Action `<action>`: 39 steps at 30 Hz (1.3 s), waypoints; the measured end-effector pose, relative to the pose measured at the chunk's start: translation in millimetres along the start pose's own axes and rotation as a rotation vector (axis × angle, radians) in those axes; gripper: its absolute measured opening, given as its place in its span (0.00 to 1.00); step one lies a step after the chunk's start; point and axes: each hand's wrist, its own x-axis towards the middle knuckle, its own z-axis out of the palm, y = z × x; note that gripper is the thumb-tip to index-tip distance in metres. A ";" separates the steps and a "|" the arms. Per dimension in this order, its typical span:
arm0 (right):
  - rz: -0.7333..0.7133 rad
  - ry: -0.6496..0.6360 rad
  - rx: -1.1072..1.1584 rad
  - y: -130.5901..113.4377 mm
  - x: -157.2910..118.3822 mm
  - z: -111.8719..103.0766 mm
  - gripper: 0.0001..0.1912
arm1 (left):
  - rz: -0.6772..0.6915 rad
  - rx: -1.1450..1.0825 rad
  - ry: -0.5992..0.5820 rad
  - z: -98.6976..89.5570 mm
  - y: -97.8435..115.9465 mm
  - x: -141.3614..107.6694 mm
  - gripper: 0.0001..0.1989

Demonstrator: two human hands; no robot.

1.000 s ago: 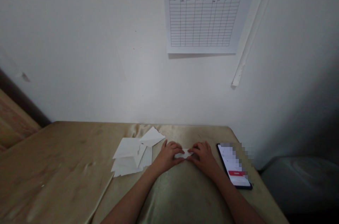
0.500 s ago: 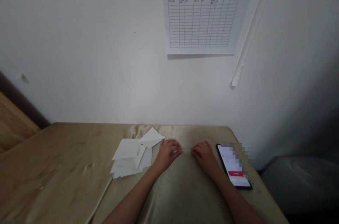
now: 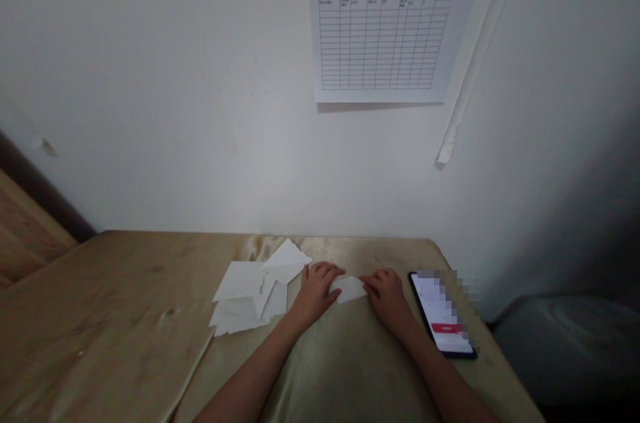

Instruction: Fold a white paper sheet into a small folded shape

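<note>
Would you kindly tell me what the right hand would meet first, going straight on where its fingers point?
Probably the small white paper, whose edge the right hand seems to pinch; beyond it lies the left hand, though depth is unclear.

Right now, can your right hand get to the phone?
Probably yes: the phone lies just to the right of my right hand, with nothing seen between them, though those fingers are at the small paper.

2 hands [image 3: 317,291] holding small white paper [image 3: 349,290]
</note>
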 end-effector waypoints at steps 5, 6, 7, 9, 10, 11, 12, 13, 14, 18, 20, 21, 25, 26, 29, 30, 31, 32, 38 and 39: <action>0.002 0.018 0.008 -2.5 -1.7 -2.9 0.14 | 0.110 0.011 -0.133 3.4 0.2 -1.5 0.25; 0.002 0.015 0.013 -2.7 -2.1 -4.0 0.14 | 0.123 0.009 -0.156 3.8 0.4 -1.8 0.27; 0.000 0.011 0.018 -3.0 -2.4 -5.1 0.13 | 0.132 0.007 -0.175 4.0 0.7 -2.1 0.29; -0.009 0.004 0.023 -3.7 -2.9 -7.4 0.13 | 0.138 0.001 -0.192 3.4 1.1 -2.4 0.31; -0.014 0.001 0.024 -4.0 -3.0 -8.4 0.12 | 0.137 -0.003 -0.187 2.6 1.2 -2.5 0.30; -0.019 -0.001 0.022 -4.4 -2.9 -9.2 0.12 | 0.135 -0.007 -0.175 1.5 1.3 -2.6 0.27; -0.022 -0.002 0.017 -4.6 -2.7 -9.9 0.10 | 0.132 -0.009 -0.158 0.2 1.4 -2.6 0.24; -0.022 -0.003 0.008 -4.7 -2.4 -10.2 0.09 | 0.131 -0.011 -0.142 -1.2 1.4 -2.5 0.21; -0.018 -0.003 -0.006 -4.7 -2.1 -10.4 0.08 | 0.131 -0.011 -0.129 -2.7 1.5 -2.4 0.18; 0.014 -0.004 -0.056 -3.9 -1.3 -9.7 0.08 | 0.151 0.004 -0.105 -7.4 2.8 -1.7 0.15; 0.015 -0.002 -0.060 -3.6 -1.6 -9.1 0.08 | 0.167 0.026 -0.094 -8.0 4.3 -1.7 0.15; 0.011 -0.003 -0.058 -3.5 -1.8 -8.8 0.09 | 0.173 0.039 -0.087 -7.7 5.1 -1.9 0.15; -0.003 -0.020 -0.055 -3.2 -2.0 -7.5 0.10 | 0.198 0.064 -0.073 -3.1 6.2 -3.8 0.16; -0.005 -0.023 -0.060 -3.0 -1.9 -7.1 0.10 | 0.211 0.056 -0.081 -1.7 5.7 -4.3 0.16; -0.012 -0.030 -0.090 -2.3 -1.7 -5.9 0.13 | 0.248 0.020 -0.125 0.6 3.0 -4.6 0.18; -0.015 -0.030 -0.101 -2.0 -1.7 -5.6 0.14 | 0.251 0.012 -0.140 0.1 2.0 -4.3 0.18; -0.013 -0.024 -0.109 -1.7 -1.7 -5.4 0.15 | 0.249 0.008 -0.151 -1.0 1.3 -3.8 0.18; -0.009 -0.016 -0.115 -1.2 -1.7 -5.2 0.15 | 0.246 0.005 -0.157 -2.6 0.9 -3.3 0.18; 0.027 0.043 -0.104 4.1 -0.7 -4.8 0.16 | 0.233 0.061 -0.083 -9.6 2.7 -1.4 0.13; 0.032 0.049 -0.097 5.0 -0.6 -4.6 0.16 | 0.228 0.082 -0.070 -9.2 2.9 -1.2 0.12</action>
